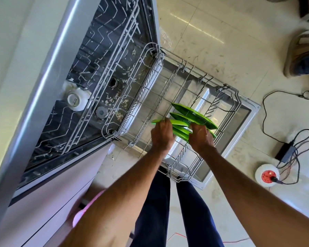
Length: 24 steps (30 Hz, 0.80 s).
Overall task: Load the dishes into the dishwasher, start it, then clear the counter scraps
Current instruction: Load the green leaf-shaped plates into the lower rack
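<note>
Head view, looking straight down.

- The dishwasher (48,82) is open. Its door (246,111) lies flat over the floor (212,41), and the lower rack (169,82) is pulled out on top of the door.
- The green plates (194,114), about four, stand on edge in the right-hand part of the lower rack. They tilt and lie close together between the wire prongs.
- Your left hand (161,135) grips the rim of the nearest plate at its left end. The fingers are pressed together and curled over the edge.
- Your right hand (201,139) is just beside it on the same group of plates. Its fingers curl down round the plate rims, and its fingertips are hidden behind the plates, so you cannot tell how far apart they are.
- The two hands are near each other but not touching.
- The upper rack (103,68) sits inside the machine. A white bowl (76,100) rests upside down at its left side.
- Pale food bits (119,115) are scattered on the bottom of the tub beneath that rack.
- To the right on the floor are a black power adapter (285,152) with tangled cables and a white and red extension reel (266,175).
- Another person's shoe (300,52) is at the upper right.
</note>
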Each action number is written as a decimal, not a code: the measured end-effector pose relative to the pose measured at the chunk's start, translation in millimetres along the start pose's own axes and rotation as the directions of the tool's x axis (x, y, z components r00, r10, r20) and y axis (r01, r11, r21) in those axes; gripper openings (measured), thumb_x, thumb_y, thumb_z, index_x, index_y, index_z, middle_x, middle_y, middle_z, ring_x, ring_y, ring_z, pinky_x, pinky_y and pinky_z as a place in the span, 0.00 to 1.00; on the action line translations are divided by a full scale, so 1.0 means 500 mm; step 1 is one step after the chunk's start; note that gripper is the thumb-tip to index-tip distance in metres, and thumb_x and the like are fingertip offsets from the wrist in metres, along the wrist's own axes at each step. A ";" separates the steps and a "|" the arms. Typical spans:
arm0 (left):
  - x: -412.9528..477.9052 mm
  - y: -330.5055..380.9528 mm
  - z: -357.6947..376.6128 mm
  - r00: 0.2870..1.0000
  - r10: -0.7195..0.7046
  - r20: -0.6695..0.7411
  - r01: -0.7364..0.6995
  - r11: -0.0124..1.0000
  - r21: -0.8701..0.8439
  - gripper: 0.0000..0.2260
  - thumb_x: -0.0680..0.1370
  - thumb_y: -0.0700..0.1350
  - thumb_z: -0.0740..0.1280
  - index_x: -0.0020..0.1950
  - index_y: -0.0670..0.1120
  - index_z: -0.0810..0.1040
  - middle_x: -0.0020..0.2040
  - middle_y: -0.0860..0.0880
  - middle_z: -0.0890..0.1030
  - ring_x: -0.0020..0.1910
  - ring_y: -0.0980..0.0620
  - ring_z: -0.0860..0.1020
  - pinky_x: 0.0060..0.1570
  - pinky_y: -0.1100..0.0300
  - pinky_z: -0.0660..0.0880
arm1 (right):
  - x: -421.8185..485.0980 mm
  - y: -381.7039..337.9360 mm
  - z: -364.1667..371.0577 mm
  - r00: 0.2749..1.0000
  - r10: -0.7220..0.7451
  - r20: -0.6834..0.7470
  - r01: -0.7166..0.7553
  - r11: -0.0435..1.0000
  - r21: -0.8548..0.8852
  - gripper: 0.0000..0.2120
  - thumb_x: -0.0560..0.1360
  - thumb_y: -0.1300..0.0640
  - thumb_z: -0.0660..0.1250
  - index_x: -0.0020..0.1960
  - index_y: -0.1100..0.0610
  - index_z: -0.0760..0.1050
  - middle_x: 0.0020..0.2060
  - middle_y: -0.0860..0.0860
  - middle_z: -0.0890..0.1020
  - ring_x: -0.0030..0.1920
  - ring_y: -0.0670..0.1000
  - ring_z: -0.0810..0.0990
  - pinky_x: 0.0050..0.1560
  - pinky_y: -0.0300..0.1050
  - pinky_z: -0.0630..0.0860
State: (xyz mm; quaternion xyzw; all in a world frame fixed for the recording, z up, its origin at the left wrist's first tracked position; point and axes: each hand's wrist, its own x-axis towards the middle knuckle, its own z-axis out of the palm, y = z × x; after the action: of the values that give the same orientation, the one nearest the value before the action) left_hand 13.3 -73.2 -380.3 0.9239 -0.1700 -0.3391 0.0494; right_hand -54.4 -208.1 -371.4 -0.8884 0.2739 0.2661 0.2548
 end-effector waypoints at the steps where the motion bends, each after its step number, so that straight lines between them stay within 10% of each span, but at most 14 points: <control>1: 0.013 -0.012 0.000 0.999 0.010 -0.035 -0.009 0.999 0.037 0.26 0.72 0.43 0.75 0.66 0.41 0.69 0.60 0.43 0.77 0.56 0.47 0.77 0.47 0.54 0.81 | 0.006 -0.003 0.002 1.000 0.002 -0.007 -0.002 1.000 0.008 0.11 0.78 0.69 0.64 0.56 0.59 0.79 0.45 0.59 0.84 0.41 0.60 0.84 0.35 0.44 0.77; 6: 0.076 -0.062 0.035 0.991 0.090 0.098 -0.115 0.949 0.294 0.27 0.73 0.39 0.73 0.70 0.41 0.67 0.64 0.42 0.72 0.60 0.46 0.73 0.51 0.55 0.78 | 0.032 0.001 0.052 0.998 0.041 -0.053 -0.034 0.992 0.119 0.10 0.76 0.70 0.65 0.52 0.59 0.80 0.44 0.57 0.84 0.37 0.57 0.82 0.35 0.45 0.78; 12: 0.098 -0.060 0.018 0.969 0.212 0.126 -0.245 0.890 0.385 0.06 0.79 0.44 0.70 0.53 0.43 0.77 0.42 0.50 0.75 0.41 0.52 0.73 0.39 0.60 0.72 | 0.009 0.055 0.088 0.980 0.084 -0.179 -0.033 0.963 0.268 0.14 0.71 0.71 0.64 0.50 0.59 0.84 0.49 0.55 0.87 0.42 0.53 0.84 0.39 0.31 0.69; 20: 0.095 -0.002 -0.010 0.844 0.518 0.140 -0.522 0.732 0.438 0.03 0.78 0.45 0.71 0.47 0.47 0.79 0.36 0.51 0.73 0.33 0.58 0.65 0.32 0.64 0.63 | -0.058 0.130 0.034 0.925 0.297 -0.236 -0.185 0.896 0.403 0.17 0.67 0.71 0.64 0.47 0.55 0.85 0.46 0.54 0.87 0.43 0.56 0.85 0.44 0.42 0.79; 24: 0.097 0.028 -0.004 0.758 0.649 0.064 -0.607 0.665 0.435 0.09 0.68 0.46 0.78 0.36 0.50 0.79 0.29 0.52 0.67 0.32 0.58 0.70 0.34 0.64 0.75 | -0.059 0.145 0.025 0.909 0.346 -0.234 -0.228 0.881 0.414 0.17 0.68 0.71 0.63 0.48 0.56 0.86 0.46 0.55 0.88 0.44 0.57 0.86 0.46 0.45 0.80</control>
State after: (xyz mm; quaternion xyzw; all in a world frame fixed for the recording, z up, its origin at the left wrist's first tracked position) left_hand 45.2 -103.5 -405.5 0.8105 -0.5458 -0.2098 -0.0336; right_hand -124.4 -242.7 -384.8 -0.8014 0.4854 0.1049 0.3333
